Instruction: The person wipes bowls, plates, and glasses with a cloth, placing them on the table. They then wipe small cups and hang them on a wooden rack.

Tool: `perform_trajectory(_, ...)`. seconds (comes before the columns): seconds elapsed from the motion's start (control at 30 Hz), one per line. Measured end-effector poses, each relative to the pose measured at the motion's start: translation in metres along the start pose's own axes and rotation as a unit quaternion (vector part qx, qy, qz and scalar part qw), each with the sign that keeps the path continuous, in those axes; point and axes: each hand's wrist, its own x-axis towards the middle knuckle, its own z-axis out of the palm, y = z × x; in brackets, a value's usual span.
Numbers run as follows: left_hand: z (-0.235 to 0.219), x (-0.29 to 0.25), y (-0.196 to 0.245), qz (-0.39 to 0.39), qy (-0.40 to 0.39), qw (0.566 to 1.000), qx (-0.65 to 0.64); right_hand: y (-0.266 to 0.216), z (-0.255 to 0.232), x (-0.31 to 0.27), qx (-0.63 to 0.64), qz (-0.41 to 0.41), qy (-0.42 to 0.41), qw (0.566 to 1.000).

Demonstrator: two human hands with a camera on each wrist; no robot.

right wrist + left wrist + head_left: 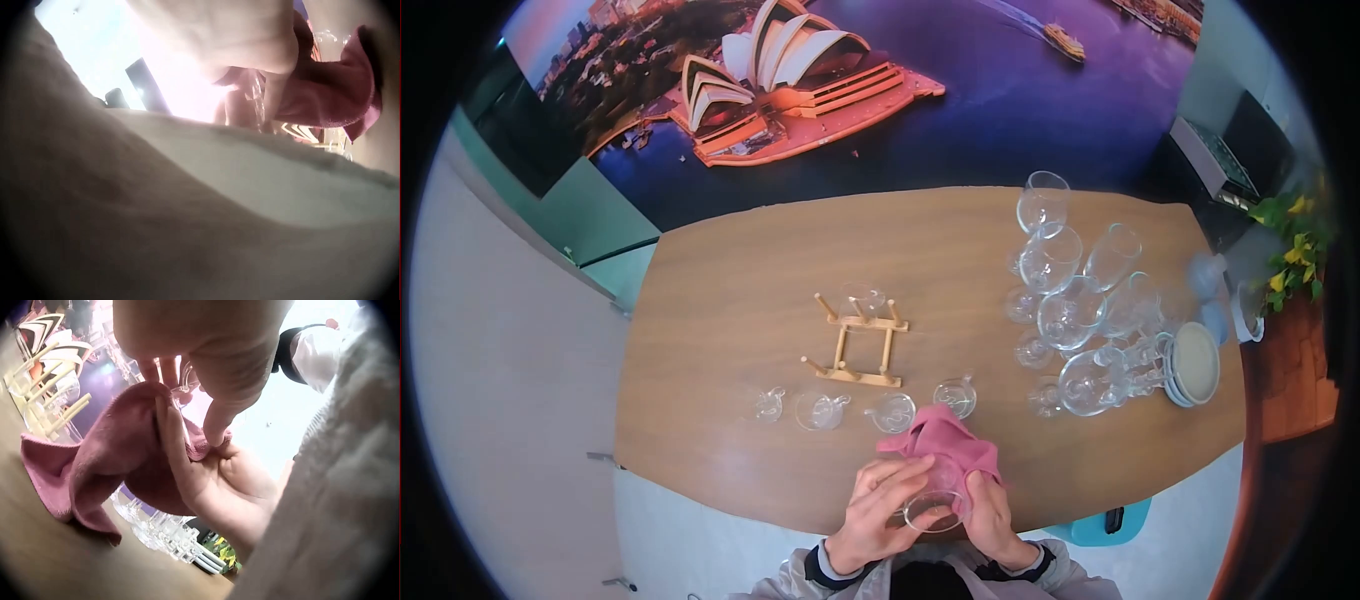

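Note:
Near the table's front edge, my left hand [882, 510] grips a clear glass cup [935, 512] by its side. My right hand [992, 518] holds a pink cloth [948, 440] against the same cup, its thumb at the rim. In the left wrist view the cloth [106, 456] drapes from the right hand [219, 481], with part of it pressed to the glass; the left hand [206, 350] comes from above. The right wrist view shows the cloth [331, 87] hanging beside the fingers; a sleeve covers much of that view.
A wooden peg rack [866, 379] stands mid-table, a glass cup behind it. Several small glass cups [820, 411] line up in front of it. On the right are several stemmed glasses [1072, 312] and stacked dishes [1196, 362]. A plant [1290, 250] is beyond the table's right end.

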Motion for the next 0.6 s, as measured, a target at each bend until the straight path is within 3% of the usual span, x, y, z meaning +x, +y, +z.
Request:
perform_trajectory(0.07, -0.014, -0.008, -0.001, -0.027, 0.031, 0.999, -0.015, 0.001, 0.008, -0.01, 0.026, 0.018, 0.002, 0.999)
perform_trajectory(0.1, -0.022, -0.013, -0.003, -0.029, 0.041, 0.999, -0.013, -0.001, 0.004, -0.016, -0.009, 0.056, -0.047, 0.997)
perform_trajectory(0.17, -0.041, -0.027, -0.008, -0.115, 0.085, 0.99, -0.004, -0.005, 0.009, -0.018, -0.052, 0.097, -0.108, 0.988)
perform_trajectory(0.23, -0.061, -0.044, -0.022, -0.159, 0.142, 0.977, 0.001, -0.01, 0.019, -0.019, -0.113, 0.024, -0.113, 0.987)
perform_trajectory(0.27, -0.071, -0.053, -0.031, -0.198, 0.186, 0.962, 0.004, -0.008, 0.02, -0.018, -0.121, 0.026, -0.123, 0.985)
perform_trajectory(0.33, -0.095, -0.075, -0.054, -0.238, 0.238, 0.94, 0.057, -0.005, 0.017, -0.013, -0.21, -0.103, -0.095, 0.968)
perform_trajectory(0.47, -0.138, -0.103, -0.099, -0.284, 0.281, 0.913, 0.09, -0.01, 0.019, -0.008, -0.337, -0.197, -0.055, 0.919)
perform_trajectory(0.53, -0.151, -0.1, -0.108, -0.374, 0.268, 0.884, 0.085, -0.012, 0.005, -0.014, -0.344, -0.071, -0.089, 0.932)
perform_trajectory(0.6, -0.155, -0.097, -0.122, -0.334, 0.281, 0.893, 0.113, -0.005, -0.005, -0.019, -0.335, -0.028, -0.097, 0.937)
